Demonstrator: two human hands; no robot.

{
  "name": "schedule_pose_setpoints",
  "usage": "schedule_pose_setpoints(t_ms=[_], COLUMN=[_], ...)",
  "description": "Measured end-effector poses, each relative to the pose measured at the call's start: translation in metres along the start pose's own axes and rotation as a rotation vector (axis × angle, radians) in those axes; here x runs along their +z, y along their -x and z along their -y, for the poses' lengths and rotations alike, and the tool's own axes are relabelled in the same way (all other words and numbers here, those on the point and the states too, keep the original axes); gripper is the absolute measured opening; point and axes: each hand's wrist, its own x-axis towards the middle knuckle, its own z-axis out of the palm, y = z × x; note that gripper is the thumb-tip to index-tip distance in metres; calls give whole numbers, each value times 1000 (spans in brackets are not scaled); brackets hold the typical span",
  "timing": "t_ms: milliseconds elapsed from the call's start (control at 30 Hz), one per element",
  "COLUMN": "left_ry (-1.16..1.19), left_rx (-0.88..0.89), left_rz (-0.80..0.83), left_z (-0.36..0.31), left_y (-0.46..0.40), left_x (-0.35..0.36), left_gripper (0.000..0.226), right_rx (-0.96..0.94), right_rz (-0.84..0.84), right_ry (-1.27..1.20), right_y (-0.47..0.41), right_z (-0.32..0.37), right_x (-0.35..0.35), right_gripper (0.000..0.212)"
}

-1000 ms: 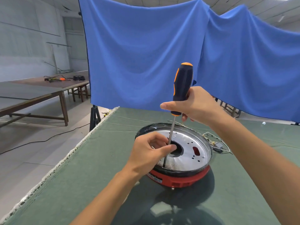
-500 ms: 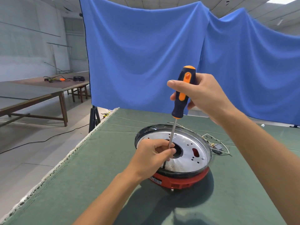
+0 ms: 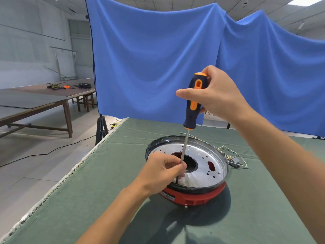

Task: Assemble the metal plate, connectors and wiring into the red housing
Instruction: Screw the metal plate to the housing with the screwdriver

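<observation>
Orange-and-black screwdriver (image 3: 193, 103) gripped upright by right hand (image 3: 218, 95); below that grip, shaft pinched by left hand (image 3: 163, 171) over metal plate (image 3: 202, 161) in red housing (image 3: 193, 196).

A housing (image 3: 193, 197) sits on the surface (image 3: 88, 199), right of centre. A plate (image 3: 202, 166) lies inside it. Wiring (image 3: 232, 156) lies on the surface just right of the housing. A screwdriver (image 3: 190, 110) stands nearly upright over the plate's near left part, the right hand (image 3: 218, 95) at its top, the left hand (image 3: 162, 170) at its lower shaft. A curtain (image 3: 158, 59) hangs behind; another table (image 3: 35, 101) stands far left.
</observation>
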Motion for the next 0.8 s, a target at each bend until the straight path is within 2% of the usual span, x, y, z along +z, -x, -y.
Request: schedule_pose_setpoints(t_ms=[67, 100, 167, 267, 300, 367, 433, 500, 567, 667, 733, 800], left_ry=[-23, -22, -24, -35, -46, -92, -203, -315, -340, -331, -337, -374], left_rx=[5, 5, 3, -5, -8, -9, 14, 46, 47, 18, 18, 41], left_rz=[-6, -11, -10, 3, 9, 20, 21, 5, -9, -9, -10, -2], left_z=[0, 1, 2, 4, 5, 6, 8, 10, 11, 9, 9, 9], left_y=[2, 2, 1, 0, 0, 1, 3, 4, 4, 4, 5, 5], left_x=[1, 1, 0, -1, -1, 1, 3, 4, 3, 3, 3, 4], left_gripper=[22, 25, 29, 30, 29, 27, 29, 35, 37, 34, 33, 34], right_rx=[-15, -25, -21, 26, 1, -73, -97, -90, -86, -71, -145, -192], right_rz=[-125, -130, -28, 178, 202, 133, 15, -47, 45, 231, 209, 90], right_ry=[150, 178, 77, -236, -247, -76, 166, 268, 214, -23, 27, 202], right_y=[2, 3, 6, 6, 6, 5, 5, 7, 9, 9, 9, 10], right_z=[-1, -2, -1, 9, 12, 14, 17, 20, 23, 28, 30, 31], right_x=[7, 10, 12, 2, -1, -2, 2, 7, 9, 6, 3, 3], right_gripper=[41, 40, 37, 29, 24, 21, 38, 46, 38, 19, 15, 24])
